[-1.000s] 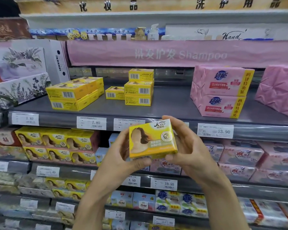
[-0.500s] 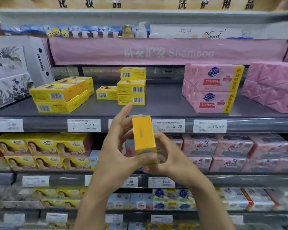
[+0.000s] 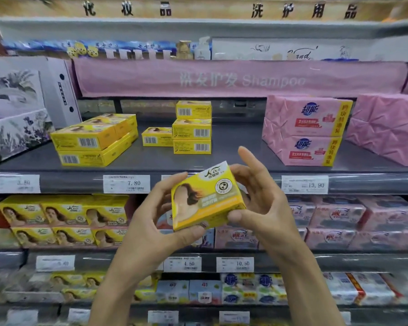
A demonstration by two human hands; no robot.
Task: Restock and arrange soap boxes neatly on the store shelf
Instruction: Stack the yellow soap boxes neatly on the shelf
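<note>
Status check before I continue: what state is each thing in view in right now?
held soap box: off the shelf, tilted, front face to camera, in both grips.
left grip: holds the box's lower left edge.
right grip: pinches the box's right side, forefinger raised.
three-box stack: upright, barcodes outward.
single box: flat, beside the stack's left.
left yellow pile: two layers, set askew.
pink packs: stacked two high.

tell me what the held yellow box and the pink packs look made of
The yellow box: likely printed cardboard, slightly glossy, with crisp folded edges and flat faces. The pink packs: seemingly wrapped in thin paper or film, judging by the creases and folds; which one is unclear.
</note>
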